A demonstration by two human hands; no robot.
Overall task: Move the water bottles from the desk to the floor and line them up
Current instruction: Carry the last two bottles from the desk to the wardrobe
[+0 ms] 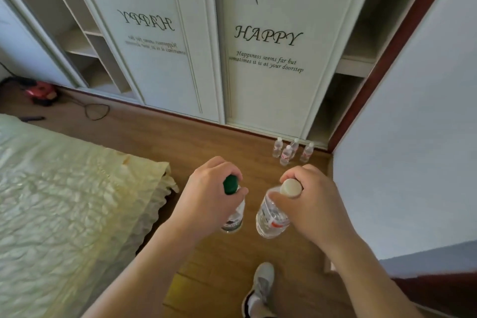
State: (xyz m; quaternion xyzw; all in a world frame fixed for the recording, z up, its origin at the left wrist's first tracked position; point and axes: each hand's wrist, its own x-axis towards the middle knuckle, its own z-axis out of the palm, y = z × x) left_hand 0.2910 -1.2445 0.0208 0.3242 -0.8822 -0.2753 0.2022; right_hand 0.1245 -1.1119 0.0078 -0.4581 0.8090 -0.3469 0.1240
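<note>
Carried above the wooden floor [196, 142] toward four bottles [286, 155] by the wardrobe [265, 85]: green-capped bottle [233, 217] hanging below left hand [209, 199], white-capped bottle [271, 217] below right hand [309, 204], fingers clamped at necks; likely thin-walled, weighty, best held at the stiff neck.

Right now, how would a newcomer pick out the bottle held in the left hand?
Between the quilted cream bed and the pale right wall, two hands carry clear plastic bottles. The left hand grips the green-capped bottle; the right hand's bottle has a white cap.
</note>
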